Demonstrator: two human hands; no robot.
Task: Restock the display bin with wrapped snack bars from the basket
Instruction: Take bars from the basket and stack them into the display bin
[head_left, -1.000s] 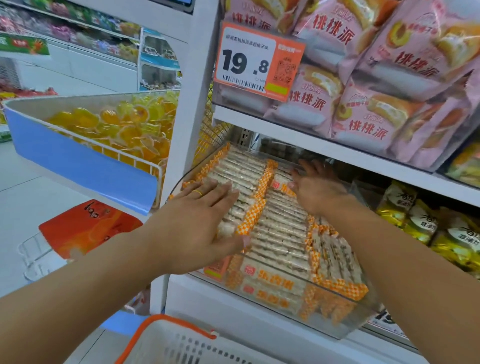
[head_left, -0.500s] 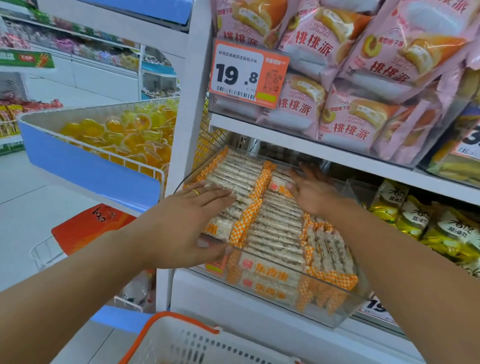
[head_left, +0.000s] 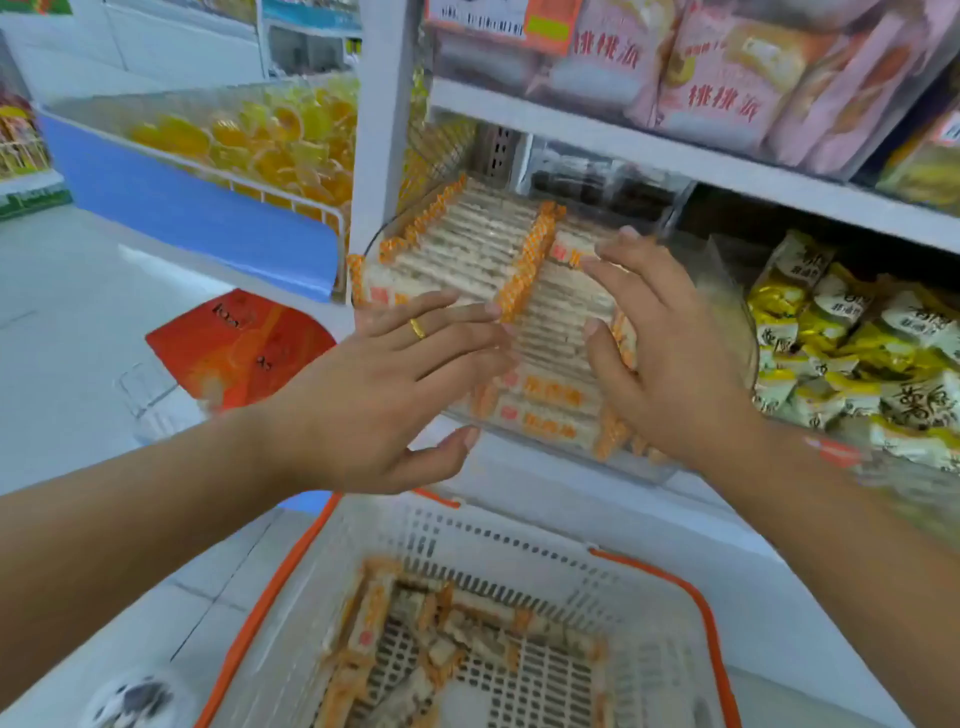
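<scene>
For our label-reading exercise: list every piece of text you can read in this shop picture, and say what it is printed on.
"桃桃派": pink snack bags on the upper shelf.
Price tag: barcode and print blurred, unreadable.
Yellow-and-white packets: large characters, too blurred to read.
Wrapped snack bars in the display bin: orange print, unreadable.
Red bag: dark marks, illegible.
</scene>
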